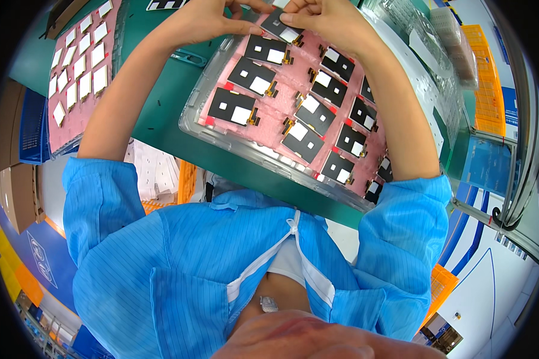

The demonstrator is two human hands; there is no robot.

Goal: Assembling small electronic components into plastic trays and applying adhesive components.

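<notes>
At the top edge of the view, both of my hands are on one thin black display panel [275, 26] with a gold flex cable. My right hand [323, 17] pinches it, the thumb pressed on its upper face. My left hand [230, 21] is closed at its left edge, thumb and fingertips meeting there. The panel sits over a clear tray [188, 119] lined with pink foam [275, 110]. Rows of similar panels lie in it, such as one black panel [224, 102] with white squares and red tabs. The far ends of my fingers are partly cut off.
To the left, a second pink-lined tray [66, 134] bears several small white pieces [85, 84]. A small tool-like green piece [188, 57] lies on the green mat [156, 113]. Clear plastic packaging [422, 48] and an orange crate [484, 78] stand at the right.
</notes>
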